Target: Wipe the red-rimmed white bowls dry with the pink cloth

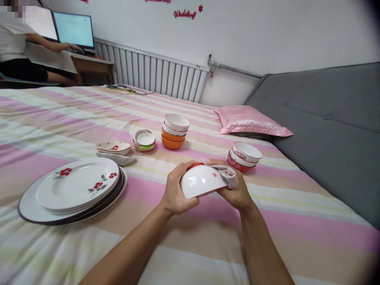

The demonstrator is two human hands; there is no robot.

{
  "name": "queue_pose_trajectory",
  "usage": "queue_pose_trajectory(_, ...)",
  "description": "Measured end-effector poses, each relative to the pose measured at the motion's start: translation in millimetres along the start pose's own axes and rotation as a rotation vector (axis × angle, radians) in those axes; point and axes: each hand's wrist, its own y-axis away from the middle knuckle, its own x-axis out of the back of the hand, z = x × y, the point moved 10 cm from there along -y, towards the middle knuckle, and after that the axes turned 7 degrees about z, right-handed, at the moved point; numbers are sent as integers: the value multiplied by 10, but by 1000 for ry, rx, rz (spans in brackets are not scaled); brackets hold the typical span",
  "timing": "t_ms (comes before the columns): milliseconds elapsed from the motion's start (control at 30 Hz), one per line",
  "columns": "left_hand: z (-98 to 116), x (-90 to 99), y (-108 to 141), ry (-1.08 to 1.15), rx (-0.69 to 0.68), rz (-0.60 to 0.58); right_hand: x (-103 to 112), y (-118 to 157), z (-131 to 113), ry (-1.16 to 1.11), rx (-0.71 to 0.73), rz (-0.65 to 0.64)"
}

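Above the striped fabric of the bed (190, 245), the left hand (178, 190) curls around a glossy, rounded white bowl (202, 181) while the right hand (234, 190) grips its other side through a soft, bunched pale cloth (227, 174).

Striped bedsheet (142, 245) in pink, cream and white. Pink satin pillow (249, 120) lies beside the grey padded headboard (323, 114). Tangled cables (130, 90) at the bed's far edge. Beyond: pale ribbed radiator (148, 67); metal pipe (237, 69) along the wall, red-handled valve (211, 72) near its elbow. Red "Wedding" lettering (184, 15) above. Far left, a seated person (13, 43) in a white top, one arm reaching across a wooden desk (92, 63); two lit monitors (74, 29) there.
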Motion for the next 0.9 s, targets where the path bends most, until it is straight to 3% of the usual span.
queue_pose_trajectory(167, -49, 32, -21, 150, 92, 43, 62, 29, 168, -134, -82, 131)
queue_pose_trajectory(467, -366, 127, 39, 348, 313, 188, -1, 101, 401, -388, -277, 355)
queue_pose_trajectory(700, -455, 129, 88, 592, 419, 291, -130, 152, 542, -446, -356, 349)
queue_pose_trajectory(900, -550, 224, 138, 737, 496, 503, -306, 277, 747, -455, -560, 358)
